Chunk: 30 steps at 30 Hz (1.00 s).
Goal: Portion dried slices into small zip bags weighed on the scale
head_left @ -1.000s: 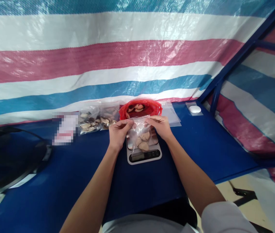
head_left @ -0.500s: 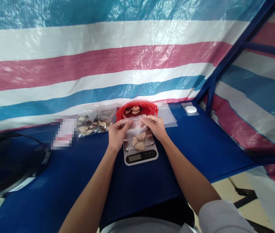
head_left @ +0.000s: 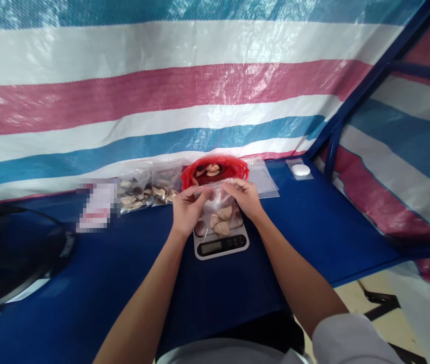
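Note:
A clear zip bag point(head_left: 217, 202) with several pale, slice-like pieces point(head_left: 221, 220) at its bottom is held by its top edge over a white kitchen scale point(head_left: 221, 247). My left hand point(head_left: 188, 208) pinches the top left of the bag between thumb and fingers. At the top right, my right hand point(head_left: 244, 197) pinches the same edge. Whether the bag's bottom touches the scale I cannot tell. Just behind the hands stands an open red plastic bag point(head_left: 233, 166) with more such pieces inside. The scale's display is too dim to read.
Two filled clear bags point(head_left: 136, 194) lie left of the red bag, beside a blurred-out paper point(head_left: 97, 205). Flat empty bags point(head_left: 264, 177) and a white rounded case point(head_left: 300, 170) lie to the right. A black object point(head_left: 17, 253) sits at far left on the blue table point(head_left: 124, 283). Striped sheeting point(head_left: 162, 91) hangs behind.
The camera view has shifted slightly. Both hands still hold the bag's top edge over the scale, with little visible movement.

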Each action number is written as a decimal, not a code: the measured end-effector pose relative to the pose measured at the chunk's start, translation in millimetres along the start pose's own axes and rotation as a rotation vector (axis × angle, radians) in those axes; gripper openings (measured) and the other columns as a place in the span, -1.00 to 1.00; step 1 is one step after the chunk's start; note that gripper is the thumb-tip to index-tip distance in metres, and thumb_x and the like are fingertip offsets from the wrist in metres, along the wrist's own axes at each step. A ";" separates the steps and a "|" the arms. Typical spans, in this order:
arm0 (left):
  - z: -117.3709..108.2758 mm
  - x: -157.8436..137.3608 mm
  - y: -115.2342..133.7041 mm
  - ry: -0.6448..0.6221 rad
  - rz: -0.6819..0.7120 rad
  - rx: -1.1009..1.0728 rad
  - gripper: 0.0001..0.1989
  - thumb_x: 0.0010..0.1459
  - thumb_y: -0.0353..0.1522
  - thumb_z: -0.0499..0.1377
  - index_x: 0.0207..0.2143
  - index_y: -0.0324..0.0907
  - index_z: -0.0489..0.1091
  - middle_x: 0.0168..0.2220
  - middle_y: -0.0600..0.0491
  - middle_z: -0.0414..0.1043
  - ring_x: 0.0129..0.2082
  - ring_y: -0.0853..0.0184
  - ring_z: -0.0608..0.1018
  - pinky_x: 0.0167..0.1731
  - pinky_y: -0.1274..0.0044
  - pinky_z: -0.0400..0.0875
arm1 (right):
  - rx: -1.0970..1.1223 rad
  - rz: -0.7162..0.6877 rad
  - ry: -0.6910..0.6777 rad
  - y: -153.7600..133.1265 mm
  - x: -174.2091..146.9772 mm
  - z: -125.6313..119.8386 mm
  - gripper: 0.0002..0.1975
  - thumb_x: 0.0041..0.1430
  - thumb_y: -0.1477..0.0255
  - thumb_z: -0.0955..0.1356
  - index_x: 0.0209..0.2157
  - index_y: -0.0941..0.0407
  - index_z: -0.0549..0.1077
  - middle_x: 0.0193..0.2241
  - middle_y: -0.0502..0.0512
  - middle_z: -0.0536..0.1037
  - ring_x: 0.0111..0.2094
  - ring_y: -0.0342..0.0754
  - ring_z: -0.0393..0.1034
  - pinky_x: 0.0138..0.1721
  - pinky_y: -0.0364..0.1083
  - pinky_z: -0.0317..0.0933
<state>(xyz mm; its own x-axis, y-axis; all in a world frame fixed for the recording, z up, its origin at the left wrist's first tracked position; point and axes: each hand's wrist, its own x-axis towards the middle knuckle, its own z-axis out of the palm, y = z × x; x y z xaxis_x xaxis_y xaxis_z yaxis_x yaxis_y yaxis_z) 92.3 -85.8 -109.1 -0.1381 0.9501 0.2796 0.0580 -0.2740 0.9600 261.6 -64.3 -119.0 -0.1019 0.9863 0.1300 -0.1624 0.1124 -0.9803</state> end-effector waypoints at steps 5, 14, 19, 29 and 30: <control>0.7 0.2 -1.1 -0.002 -0.015 -0.030 -0.85 0.00 -0.26 0.41 -0.45 -0.16 0.64 -0.43 0.04 0.63 -0.39 0.29 0.60 -0.32 0.51 0.50 | -0.032 0.003 0.036 5.7 0.1 -1.4 -0.63 0.00 0.03 0.50 -0.44 0.07 0.58 -0.49 0.02 0.62 -0.53 -0.08 0.47 -0.49 -0.10 0.39; 1.6 0.6 2.5 0.002 -0.142 -0.066 -0.72 -0.07 -0.20 0.45 -0.34 -0.18 0.67 -0.38 -0.02 0.67 -0.38 0.24 0.63 -0.31 0.46 0.54 | -0.113 -0.081 0.076 8.2 -0.2 -0.9 -0.68 0.06 0.09 0.49 -0.47 0.08 0.60 -0.52 0.03 0.62 -0.49 -0.08 0.50 -0.40 -0.10 0.42; 0.4 2.0 3.7 0.012 -0.108 -0.023 -0.75 -0.06 -0.20 0.43 -0.38 -0.19 0.67 -0.43 -0.01 0.65 -0.41 0.25 0.62 -0.34 0.48 0.53 | -0.114 -0.056 0.056 8.9 -1.3 -1.0 -0.66 0.05 0.07 0.49 -0.41 0.08 0.62 -0.46 0.03 0.64 -0.47 -0.06 0.52 -0.47 -0.11 0.41; -2.8 3.2 5.1 -0.015 -0.103 -0.020 -0.76 -0.02 -0.20 0.41 -0.46 -0.21 0.63 -0.47 0.00 0.62 -0.43 0.27 0.60 -0.31 0.48 0.52 | -0.126 -0.048 0.040 3.3 -1.8 -6.0 -0.66 0.07 0.07 0.48 -0.45 0.08 0.63 -0.45 0.06 0.65 -0.49 -0.07 0.49 -0.51 -0.12 0.41; -2.5 3.0 5.7 -0.027 -0.105 -0.023 -0.76 -0.03 -0.19 0.41 -0.47 -0.21 0.63 -0.47 0.00 0.62 -0.43 0.27 0.60 -0.31 0.47 0.52 | -0.128 -0.054 0.035 3.4 -1.7 -6.0 -0.66 0.07 0.08 0.48 -0.45 0.08 0.64 -0.45 0.06 0.65 -0.48 -0.07 0.50 -0.48 -0.12 0.42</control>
<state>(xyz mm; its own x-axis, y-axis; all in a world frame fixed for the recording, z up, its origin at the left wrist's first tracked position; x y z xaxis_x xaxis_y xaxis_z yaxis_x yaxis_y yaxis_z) 89.8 -84.9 -102.8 -0.1151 0.9775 0.1770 0.0219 -0.1756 0.9842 267.1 -64.9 -123.5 -0.0614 0.9818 0.1798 -0.0398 0.1776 -0.9833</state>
